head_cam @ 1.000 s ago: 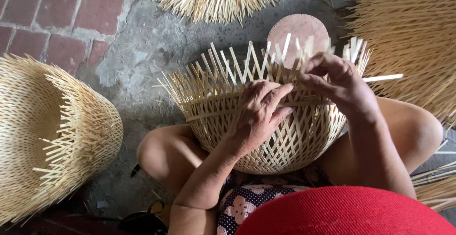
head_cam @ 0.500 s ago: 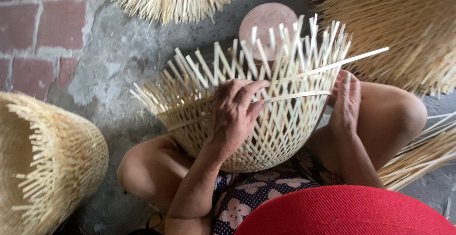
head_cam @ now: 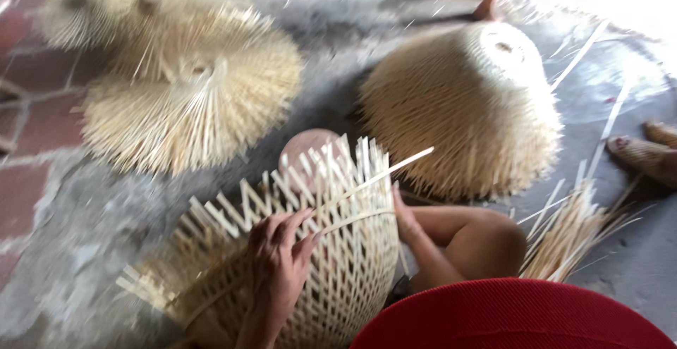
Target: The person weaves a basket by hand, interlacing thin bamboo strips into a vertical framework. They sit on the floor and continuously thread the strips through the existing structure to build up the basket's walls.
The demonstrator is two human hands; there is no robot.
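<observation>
Two bare hands work on a half-woven bamboo basket (head_cam: 331, 264) that lies on its side across the person's lap, its open lattice wall facing up and loose strip ends sticking out toward the ground. The left hand (head_cam: 278, 261) lies flat on the lattice with fingers spread, pressing the weave rather than gripping anything. The right hand (head_cam: 404, 216) is at the basket's right edge, mostly hidden behind the rim; whether it grips a strip cannot be told. One long thin strip (head_cam: 381, 173) juts out from the weave, pointing up and to the right. A bare knee (head_cam: 486, 240) shows just beside the basket, and a red hat brim (head_cam: 508, 317) fills the bottom edge. On the concrete floor (head_cam: 84, 222) beyond sit a finished domed basket (head_cam: 465, 109), stacked fan-shaped basket frames (head_cam: 190, 88), and a bundle of strips (head_cam: 571, 233) on the right. The view is blurred.
</observation>
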